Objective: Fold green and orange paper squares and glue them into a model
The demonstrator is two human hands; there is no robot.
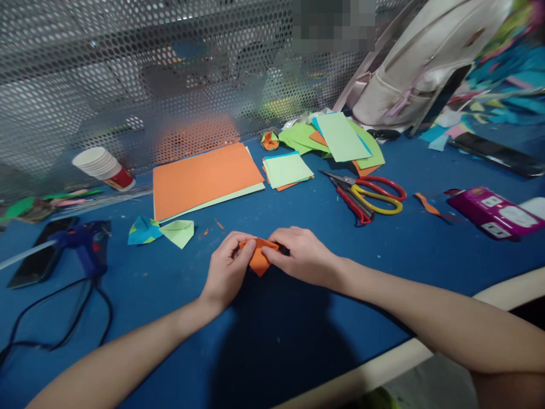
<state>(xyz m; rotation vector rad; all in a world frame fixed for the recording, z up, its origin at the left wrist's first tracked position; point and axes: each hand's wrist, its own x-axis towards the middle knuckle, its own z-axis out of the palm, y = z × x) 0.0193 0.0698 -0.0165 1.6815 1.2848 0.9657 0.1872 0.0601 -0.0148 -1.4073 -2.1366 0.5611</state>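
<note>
A small folded orange paper with its point toward me is held between both hands over the blue table. My left hand pinches its left side, thumb on top. On the right side, my right hand grips it with the thumb pressed on the paper and fingers curled behind. Beyond and left of the hands lie a folded blue piece and a folded light green piece. Square sheets are stacked behind the hands, beside larger orange sheets.
Scissors and a red cutter lie right of centre. A purple pack and a dark phone are farther right. On the left are a blue glue gun with cable, another phone and stacked cups.
</note>
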